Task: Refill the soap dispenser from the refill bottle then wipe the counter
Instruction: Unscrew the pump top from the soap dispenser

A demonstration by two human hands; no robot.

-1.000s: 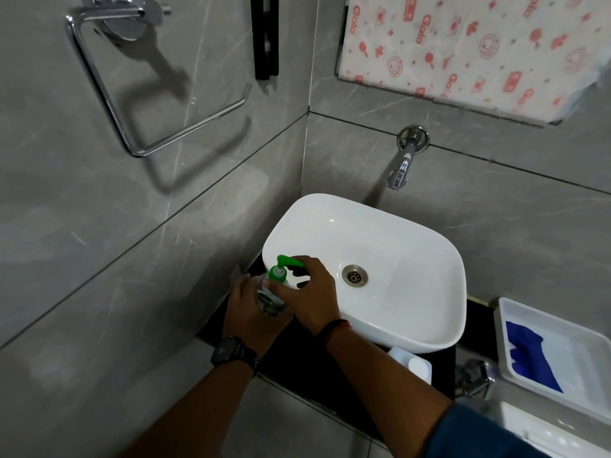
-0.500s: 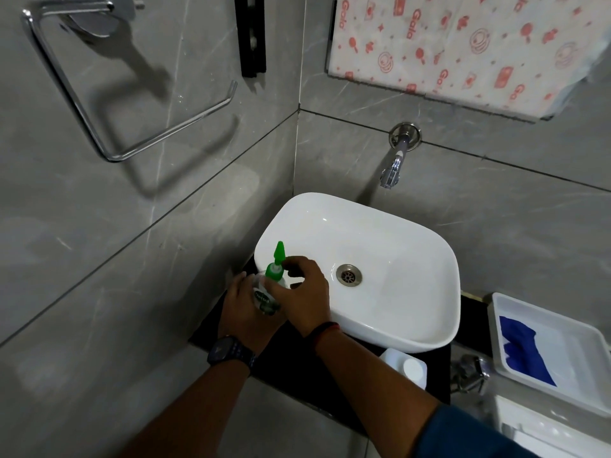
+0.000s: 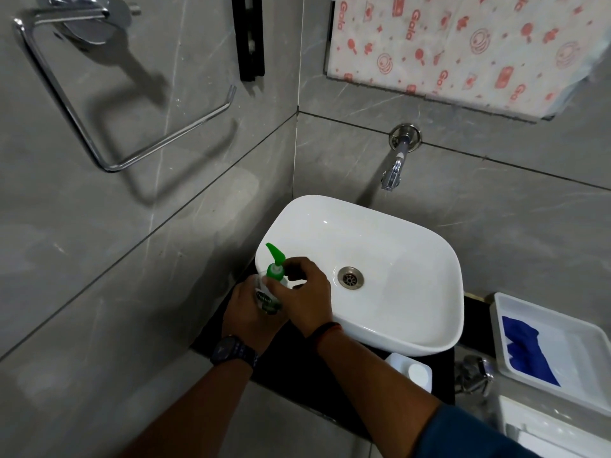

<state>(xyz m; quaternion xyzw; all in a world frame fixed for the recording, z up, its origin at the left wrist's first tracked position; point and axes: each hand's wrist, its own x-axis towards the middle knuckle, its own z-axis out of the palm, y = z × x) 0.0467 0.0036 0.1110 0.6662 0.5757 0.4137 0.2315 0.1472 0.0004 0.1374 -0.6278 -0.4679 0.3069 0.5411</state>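
Since the earlier frame the green pump nozzle (image 3: 275, 254) had swung from right to far-left. Our right hand (image 3: 305, 294) was pinched shut on the green collar; our left hand (image 3: 249, 312) was wrapped around the small clear plastic soap dispenser (image 3: 267, 297) on the black table (image 3: 284, 368), left of the white basin (image 3: 390, 246). We judged it light and slippery, best held by body and collar.

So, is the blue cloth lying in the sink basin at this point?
No, the blue cloth lies in the white tray to the right of the sink, whose basin holds nothing.
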